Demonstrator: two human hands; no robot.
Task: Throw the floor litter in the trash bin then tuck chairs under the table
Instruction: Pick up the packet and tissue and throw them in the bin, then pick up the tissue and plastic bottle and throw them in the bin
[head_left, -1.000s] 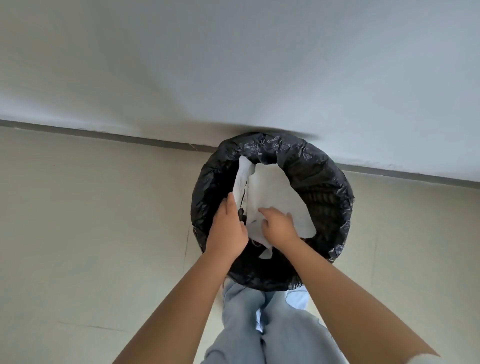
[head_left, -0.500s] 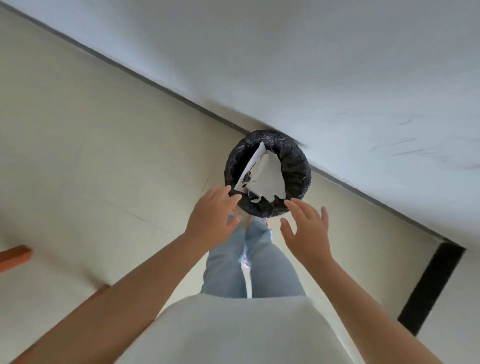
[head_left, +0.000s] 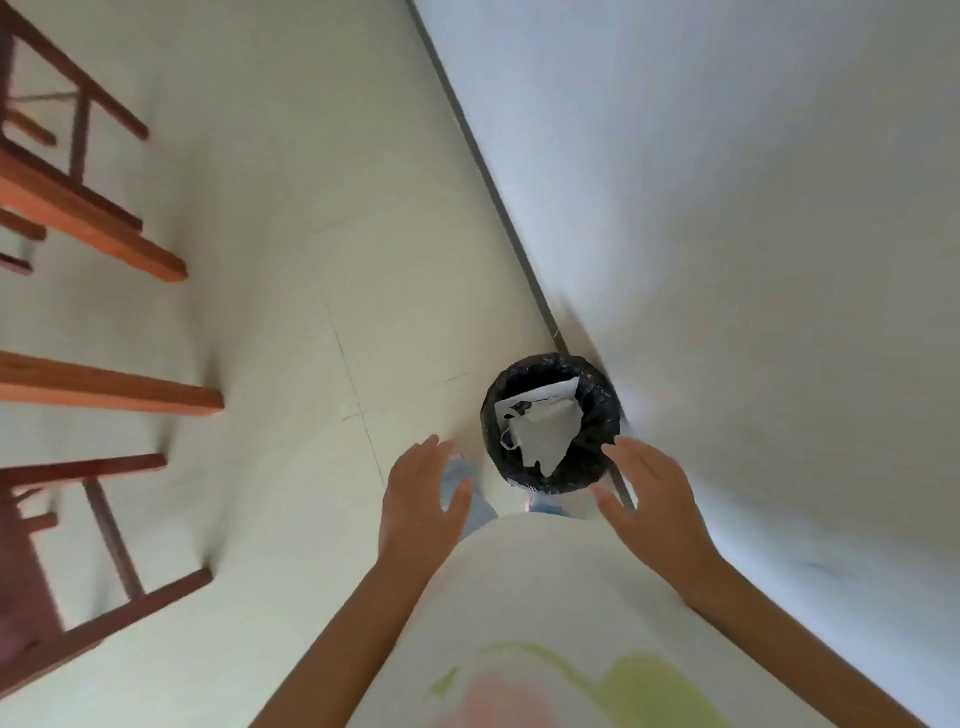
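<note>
Litter sits in the bin (head_left: 597, 374); our left hand (head_left: 421, 501) and right hand (head_left: 654, 499) hang released, chairs (head_left: 78, 218) far left, nearer our left.

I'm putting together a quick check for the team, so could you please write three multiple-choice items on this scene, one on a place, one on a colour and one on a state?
1. Where does the trash bin stand?
A. against the wall
B. under a chair
C. in the middle of the floor

2. What colour is the bag lining the bin?
A. blue
B. black
C. white

3. What are the hands doing?
A. both grip paper
B. one holds the bin
C. both are open and hold nothing

Answers:
1 A, the bin sits on the floor right at the foot of the wall.
2 B, the liner is glossy black around the white paper inside.
3 C, the left hand and the right hand show spread fingers, and the paper lies in the bin.
</note>
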